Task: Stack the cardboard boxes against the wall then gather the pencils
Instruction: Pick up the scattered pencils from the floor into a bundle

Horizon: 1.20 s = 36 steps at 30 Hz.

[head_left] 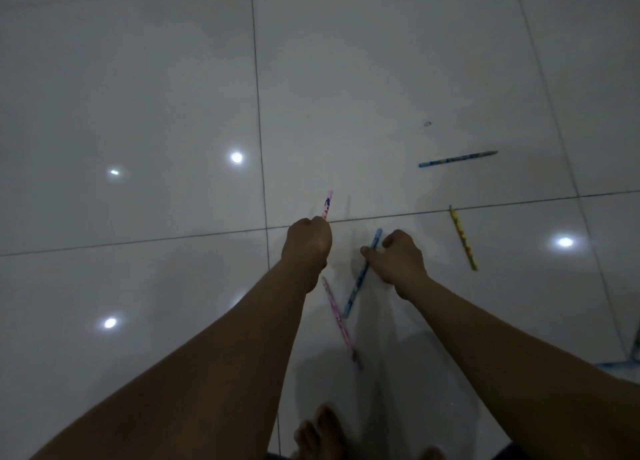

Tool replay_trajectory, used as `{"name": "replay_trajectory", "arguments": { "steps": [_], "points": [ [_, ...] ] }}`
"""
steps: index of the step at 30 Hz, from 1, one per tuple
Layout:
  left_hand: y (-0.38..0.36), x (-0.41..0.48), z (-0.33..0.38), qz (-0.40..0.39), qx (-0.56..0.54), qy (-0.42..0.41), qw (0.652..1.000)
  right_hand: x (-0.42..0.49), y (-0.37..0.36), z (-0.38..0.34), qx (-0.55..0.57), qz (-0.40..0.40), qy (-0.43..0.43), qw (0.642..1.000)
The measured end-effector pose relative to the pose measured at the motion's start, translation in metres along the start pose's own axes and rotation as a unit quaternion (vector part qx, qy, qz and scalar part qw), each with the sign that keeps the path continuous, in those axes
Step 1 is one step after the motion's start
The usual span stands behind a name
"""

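Over floor tiles (145, 106), fingers (393, 240) curled round pencils (360, 277)

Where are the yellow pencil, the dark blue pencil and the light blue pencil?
yellow pencil (463, 238): head view, middle of shaft.
dark blue pencil (458, 159): head view, middle of shaft.
light blue pencil (357, 286): head view, lower half of shaft.

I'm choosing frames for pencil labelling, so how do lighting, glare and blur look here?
Head view: dim overall, four bright lamp reflections on the glossy floor tiles. Head view: the lower pink pencil smears toward its near end, while the dark blue pencil and yellow pencil look fairly sharp. Head view: grout lines bow from the wide-angle lens; soft shadows lie beside the right hand.
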State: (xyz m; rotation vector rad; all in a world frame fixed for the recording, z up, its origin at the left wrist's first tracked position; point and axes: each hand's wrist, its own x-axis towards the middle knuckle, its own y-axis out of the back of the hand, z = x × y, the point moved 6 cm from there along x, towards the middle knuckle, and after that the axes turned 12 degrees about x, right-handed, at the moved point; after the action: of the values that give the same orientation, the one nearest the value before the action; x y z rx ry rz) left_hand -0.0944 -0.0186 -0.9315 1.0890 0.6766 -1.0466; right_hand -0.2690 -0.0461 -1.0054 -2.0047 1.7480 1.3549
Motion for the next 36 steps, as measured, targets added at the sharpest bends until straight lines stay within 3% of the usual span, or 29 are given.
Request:
{"name": "replay_trajectory", "arguments": {
  "steps": [4, 10, 14, 17, 21, 24, 25, 27, 30, 33, 36],
  "points": [
    [0.013, -0.002, -0.024, 0.008, -0.026, 0.021, 0.999, 0.003, -0.003, 0.009, -0.064, 0.032, -0.003, 0.997],
    [0.026, -0.001, -0.035, 0.0, -0.044, 0.01, 0.999, 0.006, -0.019, -0.001, -0.082, 0.011, 0.003, 0.997],
    [0.027, 0.009, -0.028, 0.022, -0.011, -0.025, 0.999, 0.0, -0.021, -0.026, 0.066, -0.005, 0.001, 0.998],
    [0.013, 0.017, -0.016, 0.012, 0.003, -0.053, 0.999, -0.011, -0.026, -0.055, 0.192, -0.087, -0.012, 0.977],
    [-0.013, 0.013, 0.0, -0.035, 0.011, -0.078, 0.996, -0.026, -0.024, -0.081, 0.243, -0.15, 0.003, 0.958],
    [-0.013, 0.015, 0.004, 0.004, 0.03, -0.078, 0.997, -0.024, -0.019, -0.074, 0.295, -0.155, -0.013, 0.943],
    [-0.011, 0.016, 0.005, 0.019, 0.029, -0.078, 0.996, -0.023, -0.019, -0.066, 0.282, -0.14, -0.012, 0.949],
    [-0.004, 0.019, 0.003, 0.039, 0.004, -0.071, 0.997, -0.02, -0.026, -0.047, 0.095, -0.111, 0.047, 0.988],
    [0.001, 0.022, 0.001, 0.036, 0.004, -0.078, 0.996, -0.031, -0.055, -0.009, -0.171, -0.155, 0.089, 0.969],
    [0.008, 0.022, -0.004, 0.045, 0.013, -0.084, 0.995, -0.043, -0.074, 0.02, -0.257, -0.2, 0.098, 0.941],
    [0.016, 0.02, -0.011, 0.056, 0.028, -0.095, 0.993, -0.046, -0.082, 0.031, -0.291, -0.189, 0.114, 0.931]
  ]
}}
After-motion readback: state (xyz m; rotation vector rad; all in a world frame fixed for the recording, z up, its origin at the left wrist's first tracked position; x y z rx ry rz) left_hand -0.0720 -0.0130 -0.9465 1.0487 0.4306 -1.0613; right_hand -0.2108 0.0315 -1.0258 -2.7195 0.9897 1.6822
